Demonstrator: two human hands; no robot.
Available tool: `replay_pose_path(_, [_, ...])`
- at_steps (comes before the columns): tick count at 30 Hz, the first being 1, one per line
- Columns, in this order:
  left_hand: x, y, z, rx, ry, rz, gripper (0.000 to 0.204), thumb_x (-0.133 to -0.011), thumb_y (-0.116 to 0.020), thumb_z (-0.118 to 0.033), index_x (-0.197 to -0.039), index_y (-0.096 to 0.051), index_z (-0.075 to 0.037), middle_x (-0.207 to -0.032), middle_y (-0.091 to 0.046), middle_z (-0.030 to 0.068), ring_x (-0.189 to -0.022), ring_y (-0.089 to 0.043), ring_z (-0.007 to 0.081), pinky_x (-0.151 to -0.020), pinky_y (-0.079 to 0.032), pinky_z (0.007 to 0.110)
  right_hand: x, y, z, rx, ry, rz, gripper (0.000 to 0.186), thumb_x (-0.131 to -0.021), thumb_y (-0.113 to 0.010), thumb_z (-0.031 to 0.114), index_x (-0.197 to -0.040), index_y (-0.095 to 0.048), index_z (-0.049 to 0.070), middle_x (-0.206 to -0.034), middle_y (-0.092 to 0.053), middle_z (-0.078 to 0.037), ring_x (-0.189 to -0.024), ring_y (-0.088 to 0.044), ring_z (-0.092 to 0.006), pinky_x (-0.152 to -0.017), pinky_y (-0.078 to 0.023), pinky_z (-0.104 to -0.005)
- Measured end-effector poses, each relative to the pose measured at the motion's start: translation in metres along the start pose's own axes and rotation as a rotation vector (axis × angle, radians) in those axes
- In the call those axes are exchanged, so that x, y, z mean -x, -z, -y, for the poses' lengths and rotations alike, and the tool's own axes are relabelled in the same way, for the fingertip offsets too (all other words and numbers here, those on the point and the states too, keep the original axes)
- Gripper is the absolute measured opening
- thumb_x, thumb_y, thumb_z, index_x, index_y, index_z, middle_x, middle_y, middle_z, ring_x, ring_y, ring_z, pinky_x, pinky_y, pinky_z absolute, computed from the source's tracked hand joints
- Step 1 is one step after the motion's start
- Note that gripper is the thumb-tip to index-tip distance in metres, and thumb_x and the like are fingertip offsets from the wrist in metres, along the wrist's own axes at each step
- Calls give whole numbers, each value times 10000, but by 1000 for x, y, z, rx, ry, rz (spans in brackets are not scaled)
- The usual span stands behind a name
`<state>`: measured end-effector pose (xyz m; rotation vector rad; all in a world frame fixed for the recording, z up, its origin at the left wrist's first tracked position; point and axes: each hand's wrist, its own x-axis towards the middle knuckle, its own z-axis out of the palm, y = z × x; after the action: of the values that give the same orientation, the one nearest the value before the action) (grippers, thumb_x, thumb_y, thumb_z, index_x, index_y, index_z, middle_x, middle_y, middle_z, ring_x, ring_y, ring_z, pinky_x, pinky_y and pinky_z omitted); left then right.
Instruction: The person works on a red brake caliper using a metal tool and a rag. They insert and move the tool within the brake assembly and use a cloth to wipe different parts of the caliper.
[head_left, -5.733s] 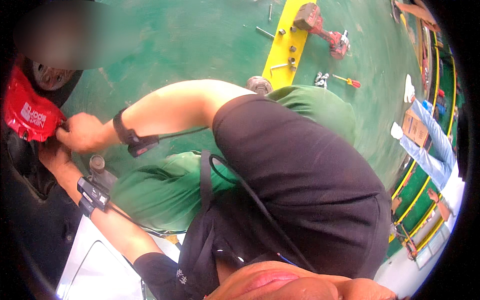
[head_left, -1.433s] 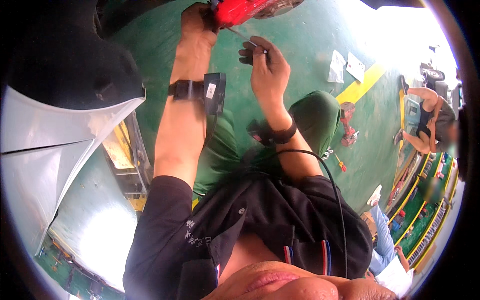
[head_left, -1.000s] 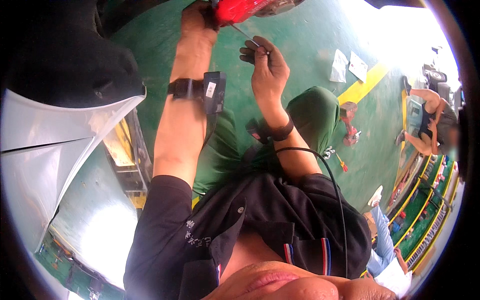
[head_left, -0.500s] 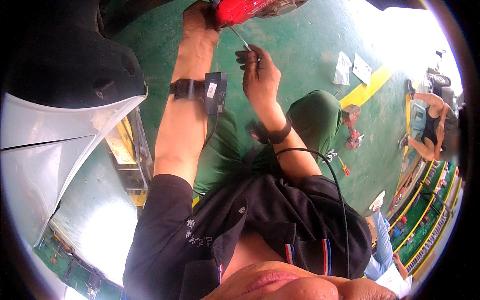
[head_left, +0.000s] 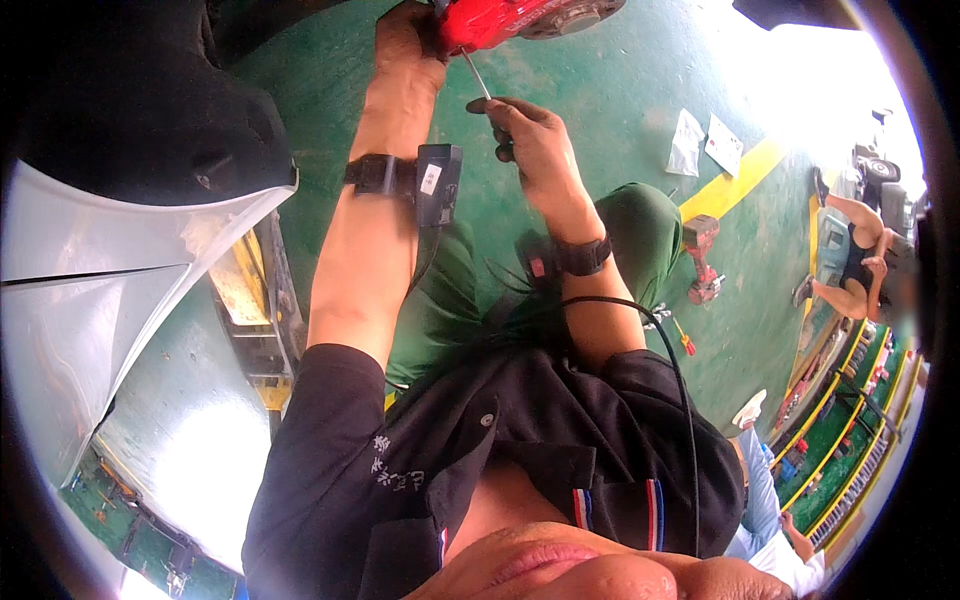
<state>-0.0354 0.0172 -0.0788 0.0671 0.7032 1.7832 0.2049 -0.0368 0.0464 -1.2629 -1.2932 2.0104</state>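
Observation:
My left hand (head_left: 408,40) grips the left end of a red brake caliper (head_left: 480,20) at the top of the head view, its fingertips mostly hidden. My right hand (head_left: 528,135), below and to the right, pinches a thin metal tool (head_left: 475,72) with a straight shaft that reaches up to the caliper's lower edge; the tip's exact seating is too small to make out. A round, dark metal part (head_left: 570,17) adjoins the caliper.
A white car panel (head_left: 100,240) and dark liner (head_left: 150,120) fill the left. On the green floor lie papers (head_left: 723,145), a red power tool (head_left: 703,260) and a screwdriver (head_left: 685,338). Two other people (head_left: 860,270) (head_left: 760,500) and racks (head_left: 840,450) are at the right.
Since 5.7 seconds ago the view has swung round and the tool appears in my right hand. Over the last second that hand has shifted down and turned, changing the shaft's slant.

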Motion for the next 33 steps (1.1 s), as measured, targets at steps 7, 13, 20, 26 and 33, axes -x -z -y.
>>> replay_pose_path(7, [6, -17, -1, 31, 17, -29, 220, -904, -447, -179, -995, -611, -62, -1012, -682, 136, -970, -627, 255, -857, -487, 384, 1, -3, 8, 205, 164, -59, 206, -939, -635, 130, -1052, -692, -32, -774, -611, -11, -628, -507, -90, -567, -406, -236])
replay_pose_path(13, [-5, 4, 8, -674, -182, 141, 227, -902, -499, -221, -1009, -640, -79, -1025, -708, 97, -977, -656, 213, -861, -504, 327, -15, 20, -4, -460, -202, 199, 211, -958, -629, 204, -1067, -651, 25, -829, -567, 7, -746, -561, -109, -624, -453, -235])
replay_pose_path(20, [4, -6, 2, -1958, -373, 8, 249, -871, -585, -301, -1015, -675, -119, -1022, -723, 65, -967, -671, 191, -872, -518, 303, -7, -4, 3, 80, 112, -76, 240, -950, -639, 246, -1009, -655, 14, -836, -599, -2, -761, -572, -119, -689, -457, -271])
replay_pose_path(26, [7, -9, 4, -1550, -310, 44, 212, -900, -540, -251, -970, -668, -98, -982, -728, 65, -953, -676, 183, -871, -518, 287, -9, 0, 9, -134, -81, 53, 267, -943, -625, 250, -1025, -653, -2, -836, -623, -24, -731, -576, -117, -647, -459, -275])
replay_pose_path(33, [8, -9, 4, -1915, -429, -44, 189, -876, -592, -207, -982, -669, -71, -982, -725, 86, -942, -683, 199, -834, -534, 299, -5, -4, 12, 22, 97, -3, 230, -930, -636, 179, -1039, -632, -24, -833, -638, -41, -657, -589, -137, -573, -472, -275])
